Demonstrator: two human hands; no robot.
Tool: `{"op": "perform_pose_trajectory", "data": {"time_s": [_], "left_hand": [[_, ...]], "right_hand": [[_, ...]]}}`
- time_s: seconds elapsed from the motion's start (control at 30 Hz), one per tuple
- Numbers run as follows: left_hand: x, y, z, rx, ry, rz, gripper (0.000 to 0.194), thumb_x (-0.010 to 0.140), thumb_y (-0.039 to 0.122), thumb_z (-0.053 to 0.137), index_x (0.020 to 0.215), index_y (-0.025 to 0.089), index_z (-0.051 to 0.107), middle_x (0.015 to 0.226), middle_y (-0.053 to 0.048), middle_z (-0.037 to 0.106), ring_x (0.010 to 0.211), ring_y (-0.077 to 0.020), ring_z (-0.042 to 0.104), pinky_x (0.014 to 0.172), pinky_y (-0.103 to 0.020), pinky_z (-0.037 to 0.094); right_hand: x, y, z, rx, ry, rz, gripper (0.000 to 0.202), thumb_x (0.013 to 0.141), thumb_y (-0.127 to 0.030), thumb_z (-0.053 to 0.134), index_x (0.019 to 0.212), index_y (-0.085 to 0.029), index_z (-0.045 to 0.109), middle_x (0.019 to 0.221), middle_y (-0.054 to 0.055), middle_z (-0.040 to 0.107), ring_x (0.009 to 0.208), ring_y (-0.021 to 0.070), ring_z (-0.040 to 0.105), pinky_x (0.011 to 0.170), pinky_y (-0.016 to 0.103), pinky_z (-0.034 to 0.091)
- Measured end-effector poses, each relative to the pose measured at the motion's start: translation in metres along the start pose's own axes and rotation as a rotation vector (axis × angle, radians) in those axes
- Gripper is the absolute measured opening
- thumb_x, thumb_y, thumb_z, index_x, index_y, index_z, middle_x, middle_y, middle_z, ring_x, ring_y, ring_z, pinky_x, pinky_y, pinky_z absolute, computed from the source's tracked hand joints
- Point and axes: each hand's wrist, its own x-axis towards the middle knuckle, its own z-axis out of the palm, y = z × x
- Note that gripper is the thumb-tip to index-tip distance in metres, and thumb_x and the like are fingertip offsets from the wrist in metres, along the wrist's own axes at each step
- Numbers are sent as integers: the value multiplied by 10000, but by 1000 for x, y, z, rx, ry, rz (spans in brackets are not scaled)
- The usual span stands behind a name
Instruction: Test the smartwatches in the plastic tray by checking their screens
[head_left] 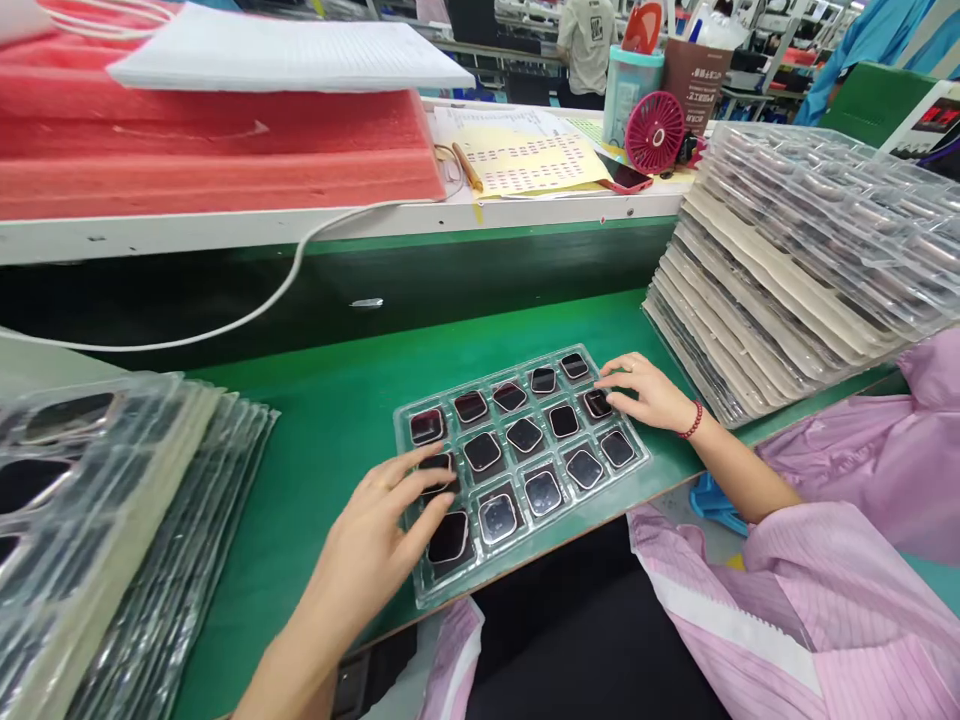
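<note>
A clear plastic tray [480,492] lies on the green mat, its pockets holding several dark, square pieces with rounded corners and pale rims. My left hand [382,510] is over the tray's left end, fingers spread, the fingertips at a dark piece in the left column. At the right end, my right hand [643,392] has its fingers apart beside another dark piece [598,404]. Neither hand appears to hold anything. Some pieces sit turned in their pockets.
Stacked trays stand at the left [217,480] and right [772,290]. Behind, a white shelf [360,222] bears red foam [225,150], papers [525,160], a phone and a pink fan [655,133]. A white cable [289,280] hangs in front. People are in the background.
</note>
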Motion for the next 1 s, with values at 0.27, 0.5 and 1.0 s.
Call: {"op": "perform_pose_trajectory", "data": {"time_s": [0.27, 0.5, 1.0], "left_hand": [[-41, -13, 12, 251, -46, 63, 303, 879, 440, 525, 969, 206, 694, 1442, -187, 488, 1348, -439, 410, 1006, -618, 404], [-43, -9, 13, 271, -47, 36, 321, 882, 442, 516, 977, 190, 690, 1439, -219, 483, 1362, -451, 393, 990, -633, 406], [-60, 1, 19, 124, 53, -41, 77, 801, 227, 577, 865, 251, 613, 1252, -116, 668, 1239, -333, 564, 976, -546, 490]], "right_hand": [[-12, -12, 10, -48, 94, -8, 225, 937, -233, 529, 946, -205, 753, 1143, 108, 653, 1089, 268, 529, 961, 484, 457], [-5, -19, 2, -62, 156, 44, 233, 936, -214, 518, 908, -186, 748, 1069, 108, 669, 1022, 255, 550, 924, 452, 474], [28, -152, 91, 211, -136, -162, 174, 729, -195, 713, 880, -173, 629, 1334, 150, 589, 1348, 343, 429, 1128, 540, 306]]}}
